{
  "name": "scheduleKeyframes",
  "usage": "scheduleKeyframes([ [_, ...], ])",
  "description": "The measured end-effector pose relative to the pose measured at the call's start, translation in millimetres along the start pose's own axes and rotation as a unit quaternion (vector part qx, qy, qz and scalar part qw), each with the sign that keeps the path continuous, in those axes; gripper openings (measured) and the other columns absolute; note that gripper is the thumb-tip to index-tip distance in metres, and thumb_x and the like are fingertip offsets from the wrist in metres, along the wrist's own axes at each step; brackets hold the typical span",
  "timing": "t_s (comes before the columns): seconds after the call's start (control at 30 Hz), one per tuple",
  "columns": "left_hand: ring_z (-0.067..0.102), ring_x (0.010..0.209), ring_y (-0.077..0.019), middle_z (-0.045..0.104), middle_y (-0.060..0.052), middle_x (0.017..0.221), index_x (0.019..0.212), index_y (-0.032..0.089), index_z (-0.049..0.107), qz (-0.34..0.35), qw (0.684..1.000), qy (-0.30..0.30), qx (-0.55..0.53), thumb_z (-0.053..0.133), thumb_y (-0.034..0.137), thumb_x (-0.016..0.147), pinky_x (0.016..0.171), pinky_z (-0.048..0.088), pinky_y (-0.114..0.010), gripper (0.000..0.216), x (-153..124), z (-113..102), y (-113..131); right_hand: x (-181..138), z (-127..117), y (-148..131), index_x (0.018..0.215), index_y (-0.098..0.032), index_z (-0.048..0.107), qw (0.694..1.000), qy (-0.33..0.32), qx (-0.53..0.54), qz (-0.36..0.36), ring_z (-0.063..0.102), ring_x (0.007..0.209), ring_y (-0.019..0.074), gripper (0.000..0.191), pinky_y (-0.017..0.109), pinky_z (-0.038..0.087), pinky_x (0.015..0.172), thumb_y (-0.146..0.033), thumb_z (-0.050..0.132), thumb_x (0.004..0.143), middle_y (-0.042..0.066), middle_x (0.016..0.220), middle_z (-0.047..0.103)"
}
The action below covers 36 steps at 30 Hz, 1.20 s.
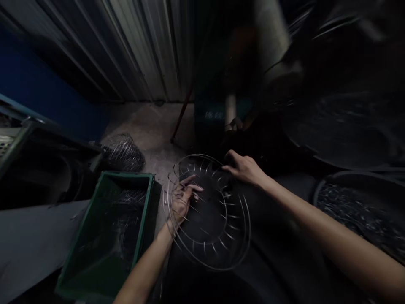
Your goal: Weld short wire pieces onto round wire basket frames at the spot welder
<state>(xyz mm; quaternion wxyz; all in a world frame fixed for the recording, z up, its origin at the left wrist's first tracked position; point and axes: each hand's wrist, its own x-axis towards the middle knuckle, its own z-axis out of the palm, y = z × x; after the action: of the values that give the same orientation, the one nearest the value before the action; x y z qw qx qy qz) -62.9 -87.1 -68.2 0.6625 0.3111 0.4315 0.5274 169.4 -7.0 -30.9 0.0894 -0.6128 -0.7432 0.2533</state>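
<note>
The person steadies a round wire guard [207,211] from two sides: the left hand [183,198] lies across its left rings with fingers loosely curled on the wires, while the right hand [243,169] pinches its far rim. A green crate [144,211] stands just left.

Dim, murky – blurred, warped edges
</note>
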Motion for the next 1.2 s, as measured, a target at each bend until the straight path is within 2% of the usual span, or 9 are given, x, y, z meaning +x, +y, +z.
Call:
scheduleKeyframes([
  [0.1,0.060,0.058,-0.0081,0.068,0.000,0.077,0.110,0.020,0.059,-0.014,0.995,0.016,-0.100,0.076,0.037,0.072,0.051,0.047,-0.016,0.046,4,38,19,-23,-31,6,0.094,-0.023,0.052,0.999,0.006,0.052,0.005,0.060,0.070,0.0172,0.017,0.028,0.043,0.063,-0.030,0.057,0.080,0.001,0.079,0.065],
  [0.27,0.051,0.045,-0.0057,0.064,0.002,0.067,0.115,0.019,0.054,-0.054,0.991,-0.012,-0.121,0.075,0.032,0.073,0.040,0.039,-0.014,0.049,10,89,58,-45,-78,8,0.083,-0.023,0.051,0.995,0.027,0.088,0.025,0.055,0.063,0.0133,0.012,0.025,0.042,0.057,-0.029,0.058,0.075,-0.003,0.070,0.059],
  [0.43,0.052,0.047,-0.0040,0.063,0.001,0.067,0.106,0.013,0.058,-0.053,0.987,-0.027,-0.148,0.074,0.019,0.071,0.040,0.038,-0.011,0.038,17,116,93,-42,-111,9,0.080,-0.022,0.054,0.990,0.031,0.140,0.019,0.050,0.057,0.0114,0.014,0.023,0.038,0.051,-0.031,0.059,0.071,-0.005,0.062,0.054],
  [0.63,0.055,0.050,-0.0041,0.062,0.000,0.067,0.100,0.011,0.062,-0.080,0.983,-0.040,-0.160,0.062,0.010,0.080,0.042,0.040,-0.011,0.021,17,140,125,-48,-139,2,0.074,-0.021,0.054,0.964,-0.020,0.266,0.025,0.042,0.047,0.0090,0.014,0.021,0.032,0.043,-0.029,0.061,0.066,-0.007,0.053,0.048],
  [0.8,0.055,0.049,-0.0056,0.062,-0.003,0.068,0.097,0.008,0.062,-0.137,0.975,-0.048,-0.170,0.050,0.012,0.088,0.041,0.041,-0.013,0.015,32,145,134,-50,-153,5,0.074,-0.023,0.054,0.955,-0.023,0.296,0.027,0.049,0.049,0.0120,0.013,0.023,0.037,0.044,-0.031,0.060,0.065,-0.004,0.056,0.054],
  [0.93,0.055,0.047,-0.0087,0.062,-0.006,0.066,0.105,0.004,0.060,-0.179,0.957,-0.081,-0.211,0.036,0.027,0.096,0.040,0.042,-0.017,0.035,36,125,119,-54,-146,5,0.076,-0.024,0.056,0.977,0.064,0.203,-0.002,0.053,0.054,0.0128,0.010,0.024,0.041,0.049,-0.029,0.056,0.068,-0.004,0.061,0.059],
  [1.0,0.055,0.048,-0.0090,0.062,-0.006,0.067,0.113,0.005,0.058,-0.182,0.952,-0.090,-0.229,0.036,0.028,0.096,0.042,0.042,-0.017,0.036,31,115,106,-59,-143,0,0.078,-0.025,0.057,0.984,0.097,0.152,-0.005,0.054,0.057,0.0129,0.011,0.024,0.042,0.052,-0.028,0.054,0.069,-0.004,0.064,0.061],
  [1.1,0.057,0.053,-0.0098,0.063,-0.006,0.070,0.118,0.005,0.055,-0.173,0.955,-0.059,-0.234,0.039,0.025,0.092,0.044,0.044,-0.017,0.036,19,109,95,-64,-148,-7,0.079,-0.025,0.059,0.986,0.116,0.124,0.000,0.055,0.058,0.0134,0.012,0.024,0.042,0.053,-0.028,0.053,0.069,-0.003,0.066,0.063],
  [1.2,0.060,0.060,-0.0121,0.064,-0.008,0.075,0.115,0.003,0.055,-0.152,0.957,-0.030,-0.245,0.039,0.031,0.092,0.050,0.049,-0.019,0.039,12,120,106,-60,-162,-10,0.076,-0.024,0.058,0.981,0.090,0.171,0.003,0.055,0.057,0.0138,0.011,0.024,0.042,0.050,-0.028,0.057,0.066,-0.002,0.064,0.062],
])
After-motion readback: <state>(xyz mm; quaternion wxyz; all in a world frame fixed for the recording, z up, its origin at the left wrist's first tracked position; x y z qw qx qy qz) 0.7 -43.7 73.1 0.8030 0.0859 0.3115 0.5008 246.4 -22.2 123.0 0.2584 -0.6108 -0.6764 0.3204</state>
